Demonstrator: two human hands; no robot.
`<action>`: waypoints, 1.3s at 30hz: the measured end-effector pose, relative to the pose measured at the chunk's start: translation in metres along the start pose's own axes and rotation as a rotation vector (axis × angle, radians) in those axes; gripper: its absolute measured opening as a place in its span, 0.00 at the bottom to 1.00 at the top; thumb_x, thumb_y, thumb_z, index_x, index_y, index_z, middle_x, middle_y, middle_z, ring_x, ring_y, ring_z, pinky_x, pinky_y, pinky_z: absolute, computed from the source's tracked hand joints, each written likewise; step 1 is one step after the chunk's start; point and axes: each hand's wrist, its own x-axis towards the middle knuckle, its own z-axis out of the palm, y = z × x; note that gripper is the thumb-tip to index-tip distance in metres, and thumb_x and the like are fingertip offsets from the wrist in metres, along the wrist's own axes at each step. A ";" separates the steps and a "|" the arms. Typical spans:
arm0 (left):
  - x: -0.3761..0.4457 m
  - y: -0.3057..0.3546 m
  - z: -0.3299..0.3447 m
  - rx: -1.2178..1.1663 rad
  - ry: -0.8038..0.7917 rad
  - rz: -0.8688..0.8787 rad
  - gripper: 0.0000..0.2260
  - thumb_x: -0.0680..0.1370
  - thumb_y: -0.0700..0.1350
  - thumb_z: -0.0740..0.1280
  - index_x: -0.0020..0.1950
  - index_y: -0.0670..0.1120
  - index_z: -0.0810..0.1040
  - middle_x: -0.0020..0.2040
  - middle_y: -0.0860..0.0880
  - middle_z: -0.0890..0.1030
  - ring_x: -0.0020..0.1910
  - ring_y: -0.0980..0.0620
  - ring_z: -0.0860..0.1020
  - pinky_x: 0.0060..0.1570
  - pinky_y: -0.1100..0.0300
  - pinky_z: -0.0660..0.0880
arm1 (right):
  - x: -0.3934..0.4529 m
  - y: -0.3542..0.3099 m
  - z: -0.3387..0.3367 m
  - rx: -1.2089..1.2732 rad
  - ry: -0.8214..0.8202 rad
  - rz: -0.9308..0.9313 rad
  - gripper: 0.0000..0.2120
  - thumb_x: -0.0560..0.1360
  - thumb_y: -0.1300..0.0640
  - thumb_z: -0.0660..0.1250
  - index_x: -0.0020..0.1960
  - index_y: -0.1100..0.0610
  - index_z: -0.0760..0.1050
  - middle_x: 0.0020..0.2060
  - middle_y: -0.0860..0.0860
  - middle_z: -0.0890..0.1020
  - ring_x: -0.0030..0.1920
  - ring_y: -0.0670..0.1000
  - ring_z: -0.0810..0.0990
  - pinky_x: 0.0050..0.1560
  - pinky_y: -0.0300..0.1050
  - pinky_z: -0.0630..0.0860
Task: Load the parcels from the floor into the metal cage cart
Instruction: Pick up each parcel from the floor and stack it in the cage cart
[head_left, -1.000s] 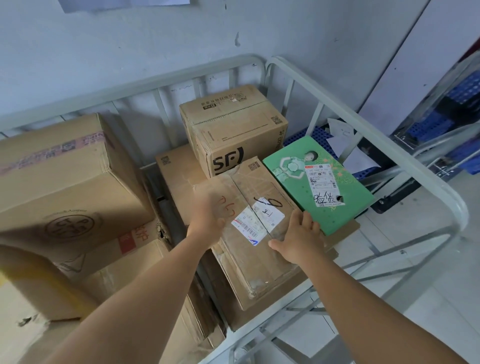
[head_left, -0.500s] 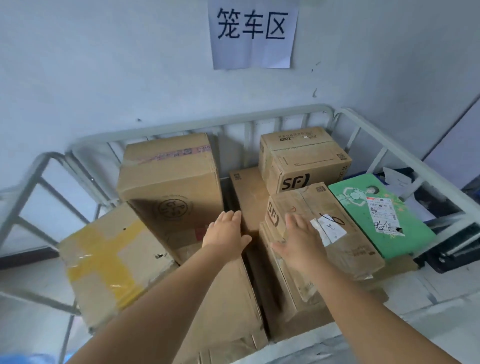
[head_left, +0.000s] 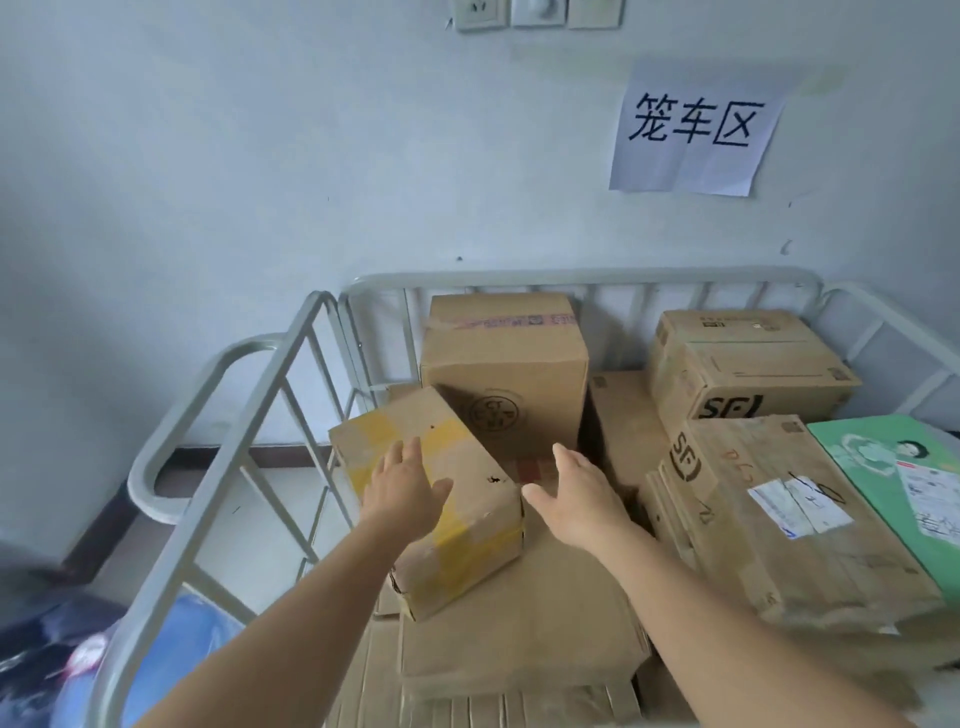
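Parcels fill the grey metal cage cart against the wall: six I can count, five brown cartons, two of them printed SF, and one green box at the right edge. Left hand lies flat, fingers straight, on the tilted yellow-taped carton; right hand hovers just beside it, fingers spread, holding nothing.
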 end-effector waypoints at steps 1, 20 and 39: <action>0.001 -0.011 0.003 -0.038 -0.020 -0.058 0.35 0.80 0.56 0.62 0.79 0.46 0.48 0.79 0.44 0.52 0.77 0.42 0.55 0.73 0.47 0.59 | 0.002 -0.005 0.006 0.005 -0.022 0.001 0.35 0.80 0.41 0.58 0.80 0.53 0.48 0.78 0.51 0.55 0.77 0.54 0.56 0.73 0.52 0.59; 0.012 -0.059 0.057 -0.453 -0.110 -0.345 0.31 0.78 0.47 0.67 0.75 0.46 0.54 0.61 0.43 0.75 0.50 0.44 0.77 0.48 0.50 0.78 | 0.054 -0.003 0.089 0.186 -0.206 0.225 0.41 0.77 0.42 0.62 0.80 0.51 0.41 0.78 0.53 0.48 0.74 0.57 0.62 0.65 0.51 0.69; -0.027 0.043 0.111 -0.324 -0.305 -0.079 0.36 0.77 0.46 0.67 0.78 0.45 0.48 0.65 0.40 0.74 0.59 0.41 0.76 0.56 0.50 0.75 | -0.031 0.108 0.047 0.245 -0.127 0.465 0.42 0.77 0.43 0.63 0.79 0.54 0.42 0.74 0.58 0.57 0.63 0.58 0.73 0.48 0.44 0.69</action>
